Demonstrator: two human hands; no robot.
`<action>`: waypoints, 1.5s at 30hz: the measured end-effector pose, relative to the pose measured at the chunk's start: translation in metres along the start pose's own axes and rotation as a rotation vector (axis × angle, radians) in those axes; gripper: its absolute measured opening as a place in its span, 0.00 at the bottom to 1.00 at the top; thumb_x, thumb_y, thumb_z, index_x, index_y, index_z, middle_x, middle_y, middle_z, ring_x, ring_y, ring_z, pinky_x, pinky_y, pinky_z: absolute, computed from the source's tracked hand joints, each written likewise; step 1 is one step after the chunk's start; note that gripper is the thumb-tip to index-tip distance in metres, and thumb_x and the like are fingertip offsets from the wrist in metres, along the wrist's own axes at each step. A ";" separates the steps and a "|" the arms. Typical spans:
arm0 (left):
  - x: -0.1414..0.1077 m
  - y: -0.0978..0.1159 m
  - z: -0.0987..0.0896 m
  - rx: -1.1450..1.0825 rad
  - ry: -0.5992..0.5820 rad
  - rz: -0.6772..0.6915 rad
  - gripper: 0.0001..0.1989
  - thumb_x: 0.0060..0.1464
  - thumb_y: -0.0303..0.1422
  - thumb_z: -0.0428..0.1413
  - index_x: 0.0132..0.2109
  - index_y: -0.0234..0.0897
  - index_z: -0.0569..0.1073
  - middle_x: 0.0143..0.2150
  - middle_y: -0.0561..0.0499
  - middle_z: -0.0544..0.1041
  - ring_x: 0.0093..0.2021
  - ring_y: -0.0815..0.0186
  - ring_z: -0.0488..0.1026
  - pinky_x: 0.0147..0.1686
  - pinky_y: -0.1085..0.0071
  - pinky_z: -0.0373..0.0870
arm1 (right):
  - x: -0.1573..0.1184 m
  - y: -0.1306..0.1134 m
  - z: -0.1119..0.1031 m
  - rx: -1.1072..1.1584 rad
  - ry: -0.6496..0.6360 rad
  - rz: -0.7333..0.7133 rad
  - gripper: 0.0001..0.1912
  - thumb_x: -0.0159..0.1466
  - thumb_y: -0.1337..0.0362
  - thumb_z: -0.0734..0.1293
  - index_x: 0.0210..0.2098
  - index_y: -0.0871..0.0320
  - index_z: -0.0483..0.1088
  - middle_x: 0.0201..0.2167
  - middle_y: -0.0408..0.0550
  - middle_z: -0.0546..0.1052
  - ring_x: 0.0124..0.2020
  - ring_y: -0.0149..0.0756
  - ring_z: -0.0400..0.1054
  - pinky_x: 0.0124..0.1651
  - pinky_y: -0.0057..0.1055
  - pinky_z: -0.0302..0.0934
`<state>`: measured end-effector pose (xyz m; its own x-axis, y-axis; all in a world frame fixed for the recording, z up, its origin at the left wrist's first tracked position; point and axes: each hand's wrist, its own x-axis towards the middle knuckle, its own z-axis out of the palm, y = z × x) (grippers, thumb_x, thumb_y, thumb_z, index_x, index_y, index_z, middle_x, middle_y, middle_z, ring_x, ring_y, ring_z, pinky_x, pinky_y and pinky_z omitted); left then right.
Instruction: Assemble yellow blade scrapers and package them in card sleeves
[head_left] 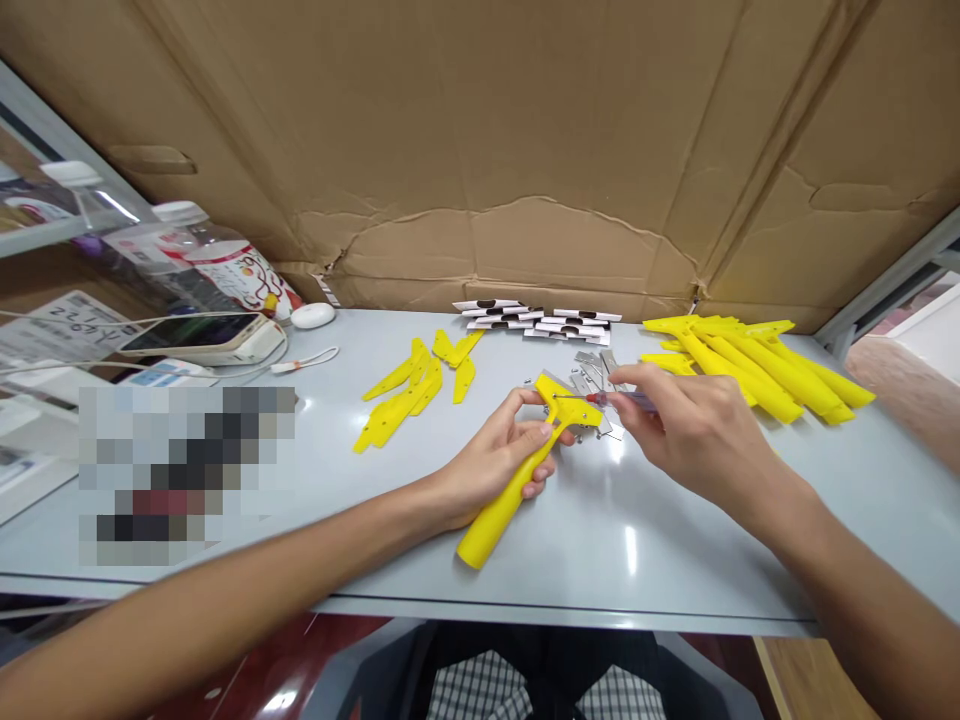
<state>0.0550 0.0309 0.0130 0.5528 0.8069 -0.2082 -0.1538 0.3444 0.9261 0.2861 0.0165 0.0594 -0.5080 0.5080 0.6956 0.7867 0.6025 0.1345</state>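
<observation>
My left hand (502, 455) grips the handle of a yellow plastic scraper (510, 490), whose wide head sits just above my fingers. My right hand (697, 435) pinches a small screwdriver (626, 400) with a red and purple grip, its thin metal shaft reaching the scraper head. Just behind the head lies a heap of steel razor blades (592, 372). To the right stands a pile of yellow scraper handles (750, 365). Loose yellow plastic pieces (397, 395) lie to the left.
Stacked black-and-white printed cards (525, 320) lie at the back of the grey table (637, 560). Flattened cardboard (480, 150) stands behind it. At the left are a phone (191, 335), a white earbud case (313, 315) and a plastic bottle (217, 265).
</observation>
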 end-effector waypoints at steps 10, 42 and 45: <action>0.000 0.000 0.001 0.000 -0.002 0.005 0.14 0.69 0.38 0.56 0.53 0.44 0.59 0.42 0.49 0.77 0.25 0.75 0.66 0.23 0.78 0.63 | -0.003 -0.004 0.003 0.215 -0.027 -0.064 0.08 0.67 0.75 0.65 0.41 0.56 0.64 0.41 0.48 0.80 0.39 0.36 0.77 0.34 0.30 0.64; -0.001 0.001 0.002 -0.010 0.003 0.000 0.17 0.66 0.39 0.59 0.52 0.44 0.59 0.44 0.48 0.77 0.24 0.76 0.66 0.22 0.77 0.63 | -0.001 0.001 -0.001 -0.040 0.017 0.062 0.12 0.72 0.56 0.66 0.34 0.56 0.69 0.16 0.37 0.70 0.16 0.30 0.63 0.24 0.31 0.48; -0.002 0.003 0.003 -0.011 0.004 -0.001 0.16 0.66 0.39 0.59 0.52 0.44 0.59 0.44 0.49 0.77 0.24 0.76 0.66 0.22 0.77 0.62 | 0.000 -0.003 -0.003 0.062 -0.017 0.069 0.06 0.69 0.61 0.66 0.38 0.57 0.67 0.24 0.40 0.76 0.18 0.29 0.66 0.26 0.30 0.51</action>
<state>0.0557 0.0285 0.0167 0.5495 0.8086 -0.2104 -0.1622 0.3502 0.9225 0.2848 0.0129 0.0616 -0.4596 0.5599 0.6894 0.7970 0.6025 0.0421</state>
